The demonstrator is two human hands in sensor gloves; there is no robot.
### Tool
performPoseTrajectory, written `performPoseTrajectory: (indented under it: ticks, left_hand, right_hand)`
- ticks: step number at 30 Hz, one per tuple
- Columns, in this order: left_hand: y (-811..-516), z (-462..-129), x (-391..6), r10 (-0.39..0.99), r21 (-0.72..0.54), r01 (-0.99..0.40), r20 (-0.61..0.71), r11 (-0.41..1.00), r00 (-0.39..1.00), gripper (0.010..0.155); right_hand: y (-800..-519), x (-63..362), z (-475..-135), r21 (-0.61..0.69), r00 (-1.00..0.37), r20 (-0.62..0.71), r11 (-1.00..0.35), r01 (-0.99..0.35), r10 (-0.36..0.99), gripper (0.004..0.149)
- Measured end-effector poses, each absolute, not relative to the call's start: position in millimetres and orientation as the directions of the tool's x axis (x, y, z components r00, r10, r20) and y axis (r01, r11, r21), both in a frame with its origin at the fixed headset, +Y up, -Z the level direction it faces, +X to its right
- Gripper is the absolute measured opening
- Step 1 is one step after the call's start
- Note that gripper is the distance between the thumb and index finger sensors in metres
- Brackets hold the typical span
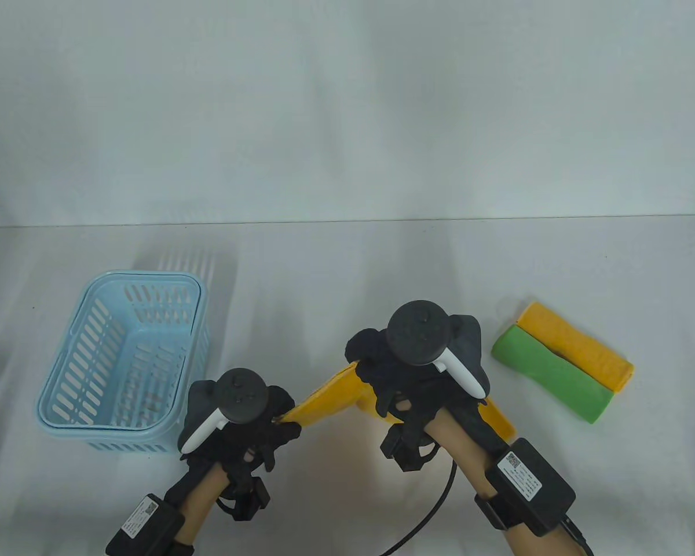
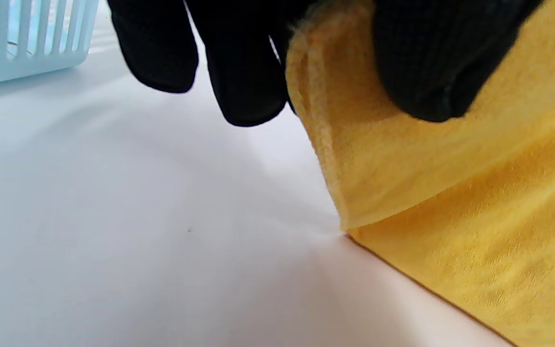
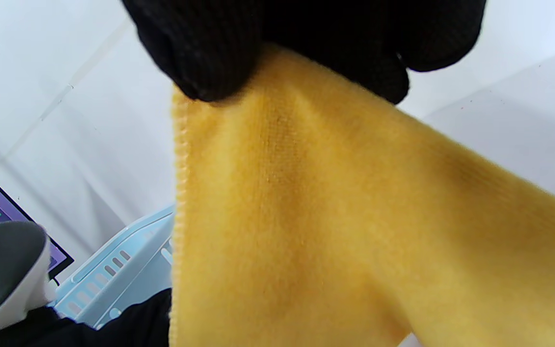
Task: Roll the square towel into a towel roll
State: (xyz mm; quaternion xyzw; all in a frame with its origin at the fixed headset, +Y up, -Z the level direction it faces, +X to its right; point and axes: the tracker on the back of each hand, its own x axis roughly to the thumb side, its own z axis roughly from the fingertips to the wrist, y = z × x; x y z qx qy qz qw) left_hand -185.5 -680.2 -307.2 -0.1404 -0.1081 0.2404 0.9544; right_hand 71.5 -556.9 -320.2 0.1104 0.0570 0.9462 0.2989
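Table view: the yellow towel [image 1: 330, 399] is pinched at one corner by the left hand [image 1: 249, 425] and at another by the right hand [image 1: 408, 373]. It seems partly lifted off the table [image 1: 347, 272]. A blue basket [image 1: 124, 362] is seen beside the left hand.

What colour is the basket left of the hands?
Light blue basket, clearest in the table view.

I saw my left hand [image 1: 240, 420] and right hand [image 1: 417, 362] pinching the yellow towel [image 1: 330, 399]; basket [image 1: 81, 405] left, two rolls [image 1: 562, 368] right.
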Motion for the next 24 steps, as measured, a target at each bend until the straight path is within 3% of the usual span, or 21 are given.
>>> performPoseTrajectory:
  ticks: [11,14,24]
  left_hand:
    - [-640,-295,-194,0.535,-0.069,-0.532,0.183,0.844,0.825,0.045]
    - [-622,-293,-193,0.549,-0.02,-0.558,0.206,0.83,0.81,0.045]
    - [-530,-312,-195,0.61,0.059,-0.637,0.236,0.768,0.757,0.043]
  right_hand:
    - [-550,111,-316,0.108,-0.714,0.137,-0.726,-0.679,0.687,0.05]
    - [-545,121,-316,0.069,-0.681,0.118,-0.69,-0.721,0.723,0.044]
    - [-496,151,-315,-0.038,-0.493,0.116,-0.492,-0.87,0.863,0.039]
